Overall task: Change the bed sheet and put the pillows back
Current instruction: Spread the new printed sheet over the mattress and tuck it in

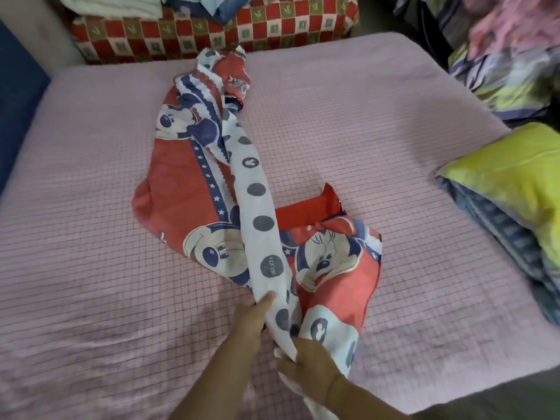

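A red, white and blue cartoon-print bed sheet [194, 183] lies bunched in the middle of the mattress, which wears a pink checked cover [91, 237]. A white strip of the sheet with grey dots runs toward me. My left hand [254, 313] grips that strip near its end, thumb on top. My right hand [306, 365] holds the sheet's near edge just below and to the right. A yellow and blue pillow [515, 189] lies at the bed's right edge.
A red and cream checked bundle [212, 28] stands against the head of the bed with folded white and blue cloth on top. A heap of colourful bedding [509, 65] sits at the far right. A blue surface [15, 116] borders the left side.
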Demonstrator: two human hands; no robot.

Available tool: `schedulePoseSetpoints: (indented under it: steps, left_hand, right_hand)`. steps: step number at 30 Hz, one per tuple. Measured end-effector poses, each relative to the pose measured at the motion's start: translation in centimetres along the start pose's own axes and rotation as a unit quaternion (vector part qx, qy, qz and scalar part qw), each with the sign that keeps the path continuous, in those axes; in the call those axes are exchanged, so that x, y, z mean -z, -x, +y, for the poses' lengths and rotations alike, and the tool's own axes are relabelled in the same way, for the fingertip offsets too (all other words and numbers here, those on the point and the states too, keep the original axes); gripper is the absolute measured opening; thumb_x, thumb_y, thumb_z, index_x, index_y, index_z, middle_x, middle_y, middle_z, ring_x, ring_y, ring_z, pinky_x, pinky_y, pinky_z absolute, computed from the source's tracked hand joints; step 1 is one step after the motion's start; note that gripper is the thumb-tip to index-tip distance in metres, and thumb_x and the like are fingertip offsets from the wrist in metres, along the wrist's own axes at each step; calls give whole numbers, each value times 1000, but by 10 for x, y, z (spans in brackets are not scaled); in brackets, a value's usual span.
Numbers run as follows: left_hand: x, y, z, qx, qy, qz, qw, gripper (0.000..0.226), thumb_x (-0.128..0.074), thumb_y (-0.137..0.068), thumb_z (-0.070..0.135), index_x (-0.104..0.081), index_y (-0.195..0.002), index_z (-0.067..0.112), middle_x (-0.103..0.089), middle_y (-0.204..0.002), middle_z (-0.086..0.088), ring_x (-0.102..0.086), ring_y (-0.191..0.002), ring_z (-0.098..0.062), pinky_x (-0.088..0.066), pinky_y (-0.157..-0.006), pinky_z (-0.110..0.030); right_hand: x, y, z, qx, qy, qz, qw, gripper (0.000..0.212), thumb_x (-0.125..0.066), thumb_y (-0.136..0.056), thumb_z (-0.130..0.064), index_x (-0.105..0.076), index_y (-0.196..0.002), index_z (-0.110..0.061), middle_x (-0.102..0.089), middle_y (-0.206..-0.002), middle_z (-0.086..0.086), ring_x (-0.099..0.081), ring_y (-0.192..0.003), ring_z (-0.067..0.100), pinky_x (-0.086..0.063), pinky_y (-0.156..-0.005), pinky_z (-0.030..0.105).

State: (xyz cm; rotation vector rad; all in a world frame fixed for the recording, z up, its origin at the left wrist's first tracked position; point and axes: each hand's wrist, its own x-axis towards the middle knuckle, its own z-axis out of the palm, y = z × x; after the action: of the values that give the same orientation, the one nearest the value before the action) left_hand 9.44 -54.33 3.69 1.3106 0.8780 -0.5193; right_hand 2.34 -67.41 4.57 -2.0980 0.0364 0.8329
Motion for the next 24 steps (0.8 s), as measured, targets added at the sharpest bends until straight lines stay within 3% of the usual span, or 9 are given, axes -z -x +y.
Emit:
schedulePoseSetpoints:
  steps: [2,4,8,12,14,17,19,22,24]
  left_hand:
    - [22,5,-1,4,11,20,1000,25,-69,-89,20,-68,-102,-2,-72,-89,-16,-68,-80,-30,-55,-69,-34]
    - [47,9,-5,5,25,25,999,23,-68,-90,20,-69,-100,-1,-72,-94,-18,-68,-83,-32,-56,-73,-36]
    - [106,23,-19,7,38,47,998,24,-70,-89,22,-70,-94,-2,-73,-92,-19,-70,-85,-34,-56,-79,-42]
    - [171,39,-34,10,47,96,994,22,-67,-90,17,-67,-86,-4,-70,-78,-17,-66,-75,-32,-54,-73,-40]
    - [207,43,-46,10,52,116,992,23,-67,-90,19,-66,-92,-5,-69,-89,-22,-66,-79,-34,-54,-74,-40]
    - [256,45,-66,14,36,154,987,28,-68,-90,24,-67,-100,-2,-68,-104,-22,-65,-90,-35,-53,-87,-46]
    - [285,45,-77,27,28,180,983,32,-68,-90,24,-66,-106,-3,-67,-111,-22,-64,-94,-35,-51,-90,-47]
    - [307,51,-80,31,14,206,978,36,-68,-90,27,-65,-106,-5,-66,-112,-23,-63,-91,-36,-52,-77,-41]
    - [306,61,-71,14,-5,216,976,34,-66,-92,27,-63,-102,-5,-66,-99,-19,-61,-80,-32,-47,-62,-32]
  right_hand:
    - [-6,6,3,17,-15,-13,1000,13,-61,-77,-49,-62,-83,-37,-60,-81,-13,-60,-86,10,-46,-78,21]
    - [-14,11,7,30,-23,-14,999,20,-67,-84,-38,-67,-100,-26,-61,-86,-13,-59,-81,4,-43,-74,11]
    - [-25,17,16,-21,-165,40,985,6,-64,-90,-8,-65,-90,-14,-61,-87,2,-56,-56,-1,-48,-58,17]
    - [-29,7,25,-60,-225,131,964,13,-57,-95,-12,-66,-86,-13,-63,-83,1,-60,-77,17,-49,-64,19]
    - [-30,0,35,-96,-230,180,951,15,-57,-96,-21,-66,-87,-13,-64,-81,2,-60,-79,23,-48,-71,24]
    - [-34,-6,50,-138,-176,204,953,30,-50,-96,-42,-65,-92,-16,-68,-93,5,-63,-92,25,-49,-86,38]
    - [-36,-9,58,-152,-151,211,954,46,-46,-95,-51,-65,-94,-9,-67,-98,11,-62,-93,28,-48,-86,41]
    - [-37,-11,60,-163,-121,227,952,73,-43,-85,-69,-63,-108,-2,-65,-108,13,-58,-99,30,-44,-86,37]
    - [-35,-9,44,-168,-152,247,942,62,-54,-92,-50,-52,-131,-2,-53,-132,16,-51,-118,31,-39,-96,36]
